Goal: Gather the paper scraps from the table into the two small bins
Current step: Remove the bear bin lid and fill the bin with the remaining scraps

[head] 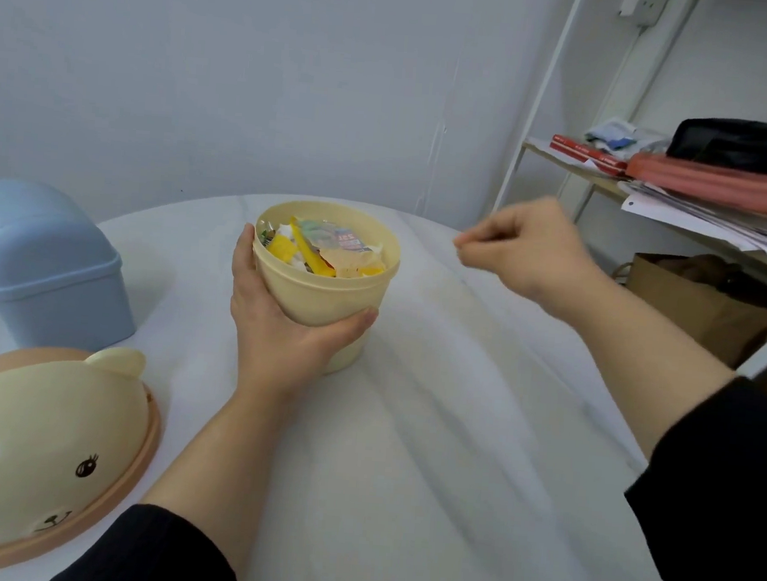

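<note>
White-clothed table (pixel 453 431) by plain wall. Left hand (pixel 274 335) wraps yellow bin (pixel 327 295), prob to steady it; paper scraps (pixel 330 250) sit inside, near the rim. Right hand (pixel 525 250) beside it, fingers curled, blurred – can't tell if pinching anything. Bear lid (pixel 44 448) set aside, blue bin (pixel 43 262) far left.

Glossy plastic lid (pixel 44 443), matt tablecloth (pixel 431 429)
</note>
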